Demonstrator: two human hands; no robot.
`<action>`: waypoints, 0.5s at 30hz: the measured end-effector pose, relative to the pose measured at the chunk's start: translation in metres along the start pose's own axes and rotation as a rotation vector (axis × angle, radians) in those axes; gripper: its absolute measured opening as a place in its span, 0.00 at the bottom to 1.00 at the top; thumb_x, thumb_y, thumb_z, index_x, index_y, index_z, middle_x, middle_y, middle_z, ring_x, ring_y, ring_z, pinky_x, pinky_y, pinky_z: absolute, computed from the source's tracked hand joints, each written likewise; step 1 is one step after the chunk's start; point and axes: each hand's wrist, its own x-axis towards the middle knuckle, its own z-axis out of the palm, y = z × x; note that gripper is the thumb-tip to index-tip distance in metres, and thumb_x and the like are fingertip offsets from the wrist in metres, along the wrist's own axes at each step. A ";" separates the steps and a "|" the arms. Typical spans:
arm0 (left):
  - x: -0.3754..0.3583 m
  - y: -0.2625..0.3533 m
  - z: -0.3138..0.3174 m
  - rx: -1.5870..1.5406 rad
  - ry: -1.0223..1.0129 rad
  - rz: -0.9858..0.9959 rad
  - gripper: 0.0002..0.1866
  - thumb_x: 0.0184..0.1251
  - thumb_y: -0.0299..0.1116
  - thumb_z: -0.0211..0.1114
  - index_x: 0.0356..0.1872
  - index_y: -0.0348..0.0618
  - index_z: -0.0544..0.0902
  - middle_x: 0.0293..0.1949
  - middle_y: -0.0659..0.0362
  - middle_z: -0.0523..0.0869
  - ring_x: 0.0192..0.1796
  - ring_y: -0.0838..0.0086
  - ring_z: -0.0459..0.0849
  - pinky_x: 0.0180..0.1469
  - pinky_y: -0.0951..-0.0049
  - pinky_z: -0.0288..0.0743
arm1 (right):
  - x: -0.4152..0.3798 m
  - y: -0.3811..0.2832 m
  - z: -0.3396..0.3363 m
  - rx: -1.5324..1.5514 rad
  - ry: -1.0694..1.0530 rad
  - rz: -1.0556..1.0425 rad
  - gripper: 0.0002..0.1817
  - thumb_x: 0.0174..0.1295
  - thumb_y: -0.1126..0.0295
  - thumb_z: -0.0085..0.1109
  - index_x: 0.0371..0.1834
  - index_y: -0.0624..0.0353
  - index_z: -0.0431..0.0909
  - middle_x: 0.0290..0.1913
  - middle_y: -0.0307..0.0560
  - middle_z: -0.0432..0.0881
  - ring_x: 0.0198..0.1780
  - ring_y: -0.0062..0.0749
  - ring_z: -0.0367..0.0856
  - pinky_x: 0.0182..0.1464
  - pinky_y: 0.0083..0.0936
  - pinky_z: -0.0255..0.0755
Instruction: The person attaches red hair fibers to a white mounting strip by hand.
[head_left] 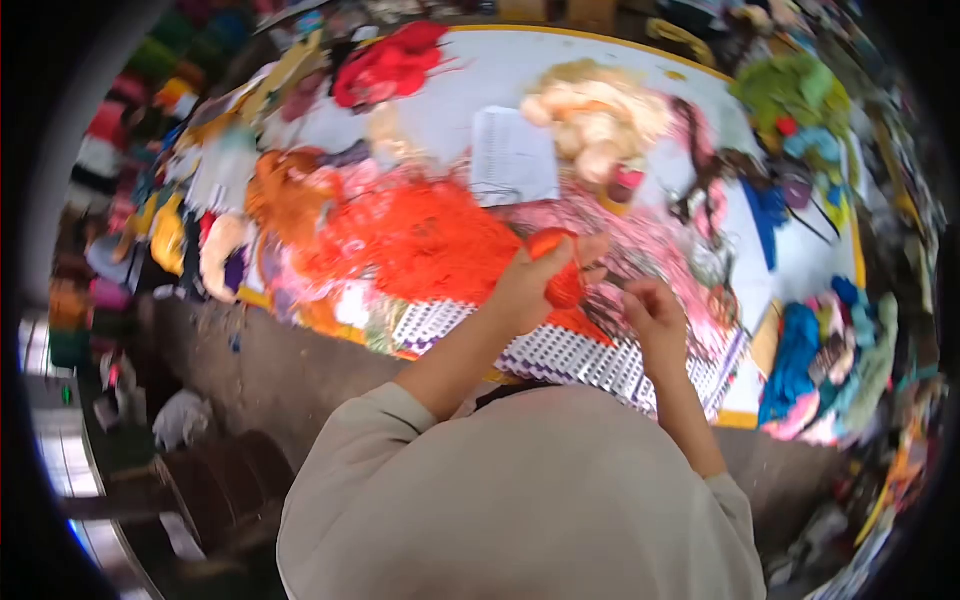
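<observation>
My left hand (527, 286) is closed around a small bundle of orange-red yarn (566, 288), with the thumb laid across it. A short distance to the right, my right hand (658, 318) has its fingers curled into a pinch; whether a strand is between them is too blurred to tell. Left of the bundle spreads a big loose heap of orange-red yarn (425, 240). Pink yarn (640, 235) lies behind both hands. Below them, a dotted white and purple sheet (590, 362) runs along the table's near edge.
The white table (480, 65) has a yellow rim. On it lie a paper sheet (512, 155), cream yarn (590, 110), red yarn (392, 68), rust-orange yarn (290, 190) and blue scissors-like handles (762, 222). Green yarn (795, 90) and teal skeins (793, 360) crowd the right side.
</observation>
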 end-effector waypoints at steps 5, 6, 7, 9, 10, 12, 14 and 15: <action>-0.004 -0.007 0.025 0.143 -0.108 -0.080 0.26 0.79 0.42 0.49 0.66 0.30 0.68 0.64 0.50 0.75 0.65 0.67 0.74 0.65 0.63 0.70 | 0.000 -0.034 0.018 0.089 -0.081 0.012 0.11 0.65 0.77 0.59 0.49 0.59 0.78 0.38 0.32 0.80 0.35 0.11 0.74 0.37 0.11 0.68; -0.004 -0.011 0.029 0.171 -0.134 -0.077 0.27 0.79 0.44 0.48 0.67 0.30 0.67 0.63 0.51 0.75 0.64 0.68 0.75 0.64 0.66 0.71 | 0.000 -0.035 0.023 0.138 -0.086 -0.008 0.09 0.64 0.78 0.60 0.47 0.60 0.79 0.36 0.31 0.80 0.35 0.11 0.73 0.36 0.11 0.68; -0.004 -0.013 0.030 0.169 -0.148 -0.091 0.27 0.79 0.44 0.48 0.67 0.30 0.67 0.63 0.51 0.75 0.64 0.68 0.75 0.64 0.66 0.71 | -0.001 -0.034 0.023 0.138 -0.066 -0.009 0.09 0.64 0.78 0.60 0.47 0.60 0.79 0.36 0.31 0.80 0.35 0.11 0.73 0.36 0.11 0.68; -0.005 -0.016 0.031 0.175 -0.143 -0.120 0.27 0.79 0.44 0.48 0.66 0.30 0.69 0.61 0.50 0.77 0.61 0.69 0.77 0.61 0.68 0.73 | -0.002 -0.029 0.023 0.149 -0.052 0.025 0.07 0.64 0.78 0.60 0.45 0.61 0.80 0.34 0.31 0.79 0.34 0.11 0.72 0.35 0.11 0.66; -0.006 -0.016 0.030 0.173 -0.147 -0.129 0.27 0.79 0.44 0.48 0.66 0.30 0.69 0.61 0.50 0.77 0.61 0.69 0.77 0.61 0.68 0.73 | -0.003 -0.029 0.021 0.180 -0.066 0.056 0.05 0.65 0.77 0.60 0.42 0.60 0.81 0.33 0.30 0.78 0.33 0.10 0.71 0.34 0.12 0.65; -0.005 -0.015 0.026 0.127 -0.128 -0.158 0.26 0.79 0.44 0.48 0.65 0.31 0.70 0.58 0.52 0.79 0.58 0.69 0.79 0.59 0.68 0.74 | -0.005 -0.030 0.021 0.226 -0.047 0.078 0.04 0.66 0.75 0.59 0.42 0.59 0.81 0.33 0.31 0.78 0.32 0.11 0.71 0.33 0.12 0.64; -0.006 -0.015 0.031 0.116 -0.088 -0.138 0.26 0.79 0.43 0.48 0.64 0.31 0.71 0.54 0.52 0.80 0.55 0.68 0.80 0.57 0.67 0.75 | -0.007 -0.031 0.022 0.271 -0.034 0.100 0.04 0.66 0.74 0.59 0.42 0.59 0.80 0.33 0.31 0.78 0.32 0.11 0.71 0.33 0.12 0.64; -0.006 -0.015 0.033 0.107 -0.047 -0.115 0.25 0.79 0.43 0.48 0.63 0.31 0.72 0.51 0.52 0.81 0.51 0.67 0.82 0.55 0.66 0.77 | -0.007 -0.033 0.023 0.318 -0.016 0.130 0.04 0.67 0.74 0.57 0.42 0.59 0.79 0.33 0.33 0.79 0.30 0.12 0.70 0.32 0.12 0.63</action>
